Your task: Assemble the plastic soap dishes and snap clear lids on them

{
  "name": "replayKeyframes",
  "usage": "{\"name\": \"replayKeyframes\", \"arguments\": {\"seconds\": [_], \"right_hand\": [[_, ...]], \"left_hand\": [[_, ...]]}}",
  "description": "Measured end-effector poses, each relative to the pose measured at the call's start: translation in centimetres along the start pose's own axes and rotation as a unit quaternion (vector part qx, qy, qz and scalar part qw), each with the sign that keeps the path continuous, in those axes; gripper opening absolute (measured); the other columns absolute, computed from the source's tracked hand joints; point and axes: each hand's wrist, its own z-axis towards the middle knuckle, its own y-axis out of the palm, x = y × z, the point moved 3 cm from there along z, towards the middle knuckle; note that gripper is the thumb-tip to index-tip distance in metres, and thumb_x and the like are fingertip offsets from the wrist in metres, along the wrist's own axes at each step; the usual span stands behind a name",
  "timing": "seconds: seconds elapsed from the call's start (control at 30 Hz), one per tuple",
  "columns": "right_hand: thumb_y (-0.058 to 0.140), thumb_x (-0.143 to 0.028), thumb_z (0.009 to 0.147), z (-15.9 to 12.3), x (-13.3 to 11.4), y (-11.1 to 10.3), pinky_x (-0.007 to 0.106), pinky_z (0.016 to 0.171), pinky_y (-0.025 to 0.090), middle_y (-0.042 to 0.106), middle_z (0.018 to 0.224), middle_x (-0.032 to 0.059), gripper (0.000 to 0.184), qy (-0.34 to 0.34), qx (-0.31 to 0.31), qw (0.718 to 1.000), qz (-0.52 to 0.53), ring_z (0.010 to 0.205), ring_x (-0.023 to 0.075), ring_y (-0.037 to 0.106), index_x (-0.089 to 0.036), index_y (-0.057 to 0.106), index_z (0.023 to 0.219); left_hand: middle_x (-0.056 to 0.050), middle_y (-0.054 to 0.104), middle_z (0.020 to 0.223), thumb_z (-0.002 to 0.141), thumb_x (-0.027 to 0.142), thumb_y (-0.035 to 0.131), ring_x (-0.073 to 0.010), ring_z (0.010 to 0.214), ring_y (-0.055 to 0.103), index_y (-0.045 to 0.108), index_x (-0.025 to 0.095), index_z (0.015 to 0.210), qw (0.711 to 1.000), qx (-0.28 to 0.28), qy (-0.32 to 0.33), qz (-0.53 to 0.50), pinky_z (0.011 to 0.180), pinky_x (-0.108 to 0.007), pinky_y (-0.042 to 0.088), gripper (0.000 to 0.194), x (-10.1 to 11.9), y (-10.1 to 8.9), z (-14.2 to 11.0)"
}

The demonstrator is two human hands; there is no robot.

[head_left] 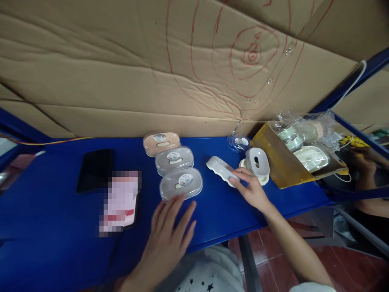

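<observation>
My left hand (170,231) lies flat on the blue table (54,227), fingers stretched out, fingertips touching the nearest of three oval lidded boxes (181,183). Behind it stand a second grey box (174,159) and a peach box (161,143), in a row. My right hand (251,188) reaches to a white tray-like part (219,169), fingers curled onto its near end. Just right of it sits an opened box part with a white insert (257,165).
A black phone (95,169) and a second, blurred phone (120,201) lie at left. A yellow cardboard box (281,162) with bagged boxes stands at right, a clear lid (238,142) beside it. Cardboard sheets form the back wall. Another person's hand (364,162) shows at far right.
</observation>
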Motion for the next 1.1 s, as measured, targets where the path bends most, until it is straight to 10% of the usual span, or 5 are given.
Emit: {"name": "replayKeyframes", "arguments": {"seconds": [0.13,0.33,0.73,0.87,1.1], "right_hand": [[0.067,-0.044,0.111,-1.5,-2.1,-0.6,0.035,0.086,0.066,0.078,0.108,0.0079,0.028,0.023,-0.025,0.997,0.063,0.098,0.0235,0.076,-0.026,0.085,0.119],[0.065,-0.042,0.112,-4.4,-3.3,-0.9,0.034,0.086,0.067,0.079,0.111,0.0085,0.026,0.04,-0.046,0.995,0.082,0.099,0.0238,0.078,-0.026,0.085,0.118],[0.053,-0.04,0.116,2.6,2.1,1.8,0.063,0.131,0.04,0.068,0.155,0.0165,0.045,-0.078,-0.033,0.968,-0.237,0.148,0.0352,0.062,-0.022,0.068,0.154],[0.055,-0.048,0.113,0.7,4.5,-0.9,0.072,0.127,0.037,0.056,0.168,0.0237,0.059,0.023,0.051,0.932,-0.358,0.157,0.046,0.049,-0.019,0.056,0.164],[0.046,-0.033,0.113,-2.4,6.9,-3.4,0.056,0.104,0.057,0.079,0.135,0.0234,0.048,0.086,0.077,0.921,-0.372,0.119,0.0389,0.076,-0.014,0.062,0.154]], "left_hand": [[-0.018,0.057,0.167,0.109,0.017,0.06,-0.0319,0.151,0.058,0.051,0.016,0.164,0.994,-0.029,0.101,-0.034,0.125,-0.047,0.052,0.056,2.9,0.3,1.3],[-0.019,0.057,0.167,0.105,0.01,0.054,-0.0365,0.155,0.055,0.047,0.015,0.166,0.983,-0.114,0.126,-0.065,0.128,-0.056,0.048,0.061,5.4,3.3,2.2],[-0.015,0.063,0.163,0.114,0.042,0.057,-0.0338,0.138,0.067,0.048,0.02,0.166,0.975,-0.172,0.116,-0.082,0.108,-0.049,0.052,0.057,4.9,3.8,1.0],[-0.019,0.053,0.172,0.116,0.044,0.054,-0.0369,0.145,0.062,0.041,0.017,0.171,0.978,-0.183,0.076,-0.066,0.107,-0.05,0.054,0.062,5.5,4.9,1.6],[-0.021,0.045,0.177,0.114,0.03,0.055,-0.0381,0.149,0.059,0.048,0.02,0.166,0.975,-0.19,0.097,-0.06,0.113,-0.056,0.053,0.053,5.9,4.4,2.5]]}}
